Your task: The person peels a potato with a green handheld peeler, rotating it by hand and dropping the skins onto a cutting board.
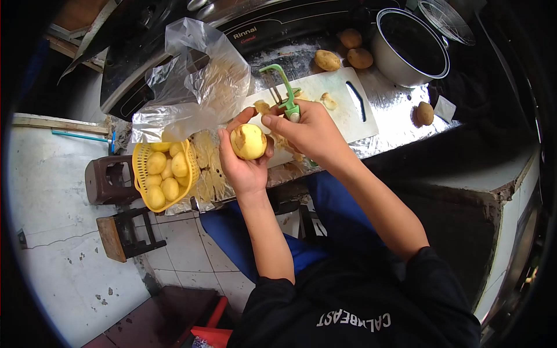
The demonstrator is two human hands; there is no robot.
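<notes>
My left hand [242,165] is closed around a mostly peeled potato [248,142], pale yellow with a brownish patch of skin still on it. Just to its right, my right hand [307,129] grips a green peeler [288,95], its blade end pointing up and away from me. A piece of brown peel [262,107] shows by my right thumb and the left fingertips. Under both hands lies a white cutting board [361,124] with scraps of peel [328,101] on it.
Left of my hands stands a yellow basket [137,168] of peeled potatoes, beside a clear plastic bag [194,81]. Unpeeled potatoes [328,60] lie behind the board, and another potato [425,113] lies at the right. A metal pot [400,72] stands at the back right.
</notes>
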